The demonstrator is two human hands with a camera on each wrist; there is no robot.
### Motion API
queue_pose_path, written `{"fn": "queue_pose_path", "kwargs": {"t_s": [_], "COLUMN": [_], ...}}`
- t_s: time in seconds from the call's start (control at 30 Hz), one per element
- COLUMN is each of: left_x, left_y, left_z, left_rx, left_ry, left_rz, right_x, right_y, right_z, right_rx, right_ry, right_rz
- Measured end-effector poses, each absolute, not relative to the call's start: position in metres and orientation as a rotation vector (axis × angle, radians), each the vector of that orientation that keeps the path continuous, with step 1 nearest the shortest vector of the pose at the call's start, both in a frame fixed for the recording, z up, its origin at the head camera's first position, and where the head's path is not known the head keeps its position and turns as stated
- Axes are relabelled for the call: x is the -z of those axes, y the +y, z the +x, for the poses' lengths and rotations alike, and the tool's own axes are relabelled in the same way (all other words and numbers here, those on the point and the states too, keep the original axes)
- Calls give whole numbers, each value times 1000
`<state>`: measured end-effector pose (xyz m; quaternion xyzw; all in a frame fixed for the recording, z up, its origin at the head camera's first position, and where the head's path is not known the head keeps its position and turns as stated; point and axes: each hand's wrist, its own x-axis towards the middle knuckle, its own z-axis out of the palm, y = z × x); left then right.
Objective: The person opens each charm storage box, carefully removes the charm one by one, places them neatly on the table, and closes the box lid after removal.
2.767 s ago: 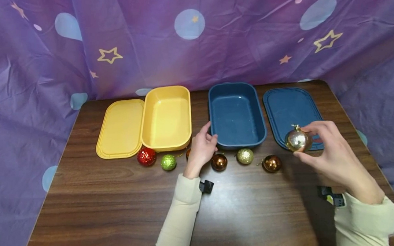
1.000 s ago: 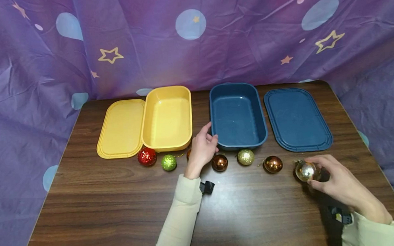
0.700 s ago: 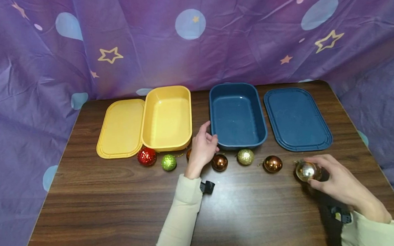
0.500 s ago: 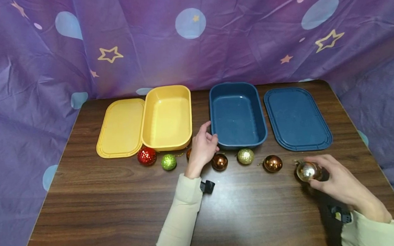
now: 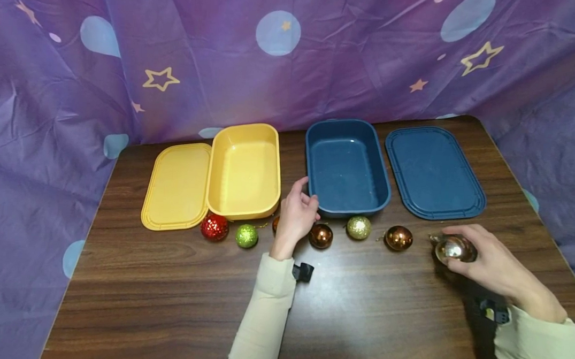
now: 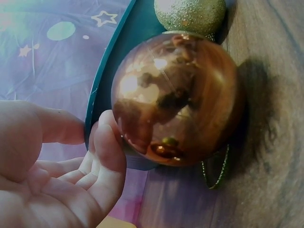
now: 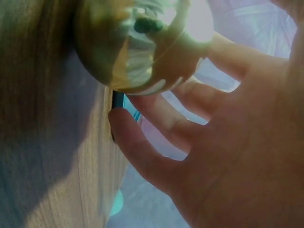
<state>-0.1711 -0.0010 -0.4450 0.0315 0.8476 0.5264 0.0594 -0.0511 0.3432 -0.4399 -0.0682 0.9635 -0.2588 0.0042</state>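
Observation:
My right hand (image 5: 498, 266) is at a shiny gold ornament (image 5: 456, 248) lying on the table at the right. In the right wrist view the fingers rest behind the gold ornament (image 7: 142, 42), and the thumb stands off it. My left hand (image 5: 294, 222) rests relaxed at the near left corner of the blue container (image 5: 349, 210), fingertips at its wall. Just beside those fingers sits a shiny brown ornament (image 5: 321, 236); the left wrist view shows this brown ornament (image 6: 178, 99) close up. Another brown ornament (image 5: 275, 225) is mostly hidden behind the left hand.
Along the row lie a red glitter ornament (image 5: 214, 227), a green one (image 5: 246, 235), a gold glitter one (image 5: 359, 227) and a brown one (image 5: 398, 238). Behind stand a yellow container (image 5: 242, 216), its yellow lid (image 5: 176, 188) and a blue lid (image 5: 434, 172).
My right hand has brought the gold ornament from above the blue lid down to the table, at the row's right end. Its grip has since loosened. The left hand has stayed put.

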Motion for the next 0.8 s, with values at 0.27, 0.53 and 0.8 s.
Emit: {"fn": "queue_pose_path", "kwargs": {"t_s": [0.27, 0.53, 0.8], "left_x": [445, 444, 445], "left_y": [-1, -1, -1], "left_z": [-171, -170, -170], "left_rx": [-1598, -1614, -1607], "left_ry": [2550, 2538, 2538], "left_rz": [87, 97, 98], "right_x": [442, 439, 431], "right_y": [345, 346, 349], "right_z": [-49, -48, -50], "right_rx": [807, 820, 912], "right_ry": [3042, 2973, 2980], "right_rz": [-205, -111, -53]}}
